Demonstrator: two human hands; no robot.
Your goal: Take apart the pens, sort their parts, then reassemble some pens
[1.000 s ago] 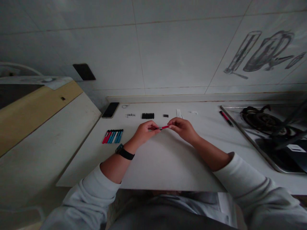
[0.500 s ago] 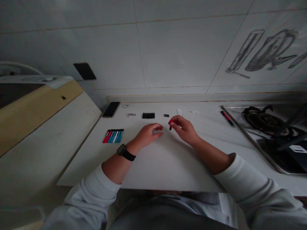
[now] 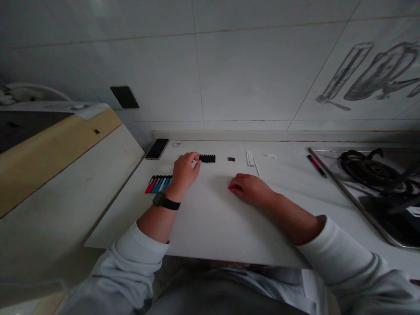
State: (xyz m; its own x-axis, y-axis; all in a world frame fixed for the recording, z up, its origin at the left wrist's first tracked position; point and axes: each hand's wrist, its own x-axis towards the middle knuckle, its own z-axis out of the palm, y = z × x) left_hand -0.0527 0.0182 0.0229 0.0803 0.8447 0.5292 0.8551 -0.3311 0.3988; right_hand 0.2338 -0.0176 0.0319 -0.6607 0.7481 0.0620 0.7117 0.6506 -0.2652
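Note:
My left hand (image 3: 186, 169) is at the left end of a row of small black cylinders (image 3: 208, 158), thumb and fingertips slightly apart beside the nearest one. Whether it touches that piece I cannot tell. Closed fingers of my right hand (image 3: 251, 188) hold a small red pen part (image 3: 231, 187) low over the white counter (image 3: 210, 223); most of the part is hidden by the hand. Several red, blue and white pen barrels (image 3: 156, 184) with black ends lie side by side, partly covered by my left hand and wrist.
Behind the hands lie small dark pieces (image 3: 231, 159), thin white sticks (image 3: 250, 158) and a small white piece (image 3: 271, 156). A phone (image 3: 157, 149) lies at the back left. A red and black pen (image 3: 316, 166) rests beside the gas stove (image 3: 364, 168).
My left hand has moved left and away from me to the black row. My right hand has come lower and nearer, still with the red part. The view has shifted slightly.

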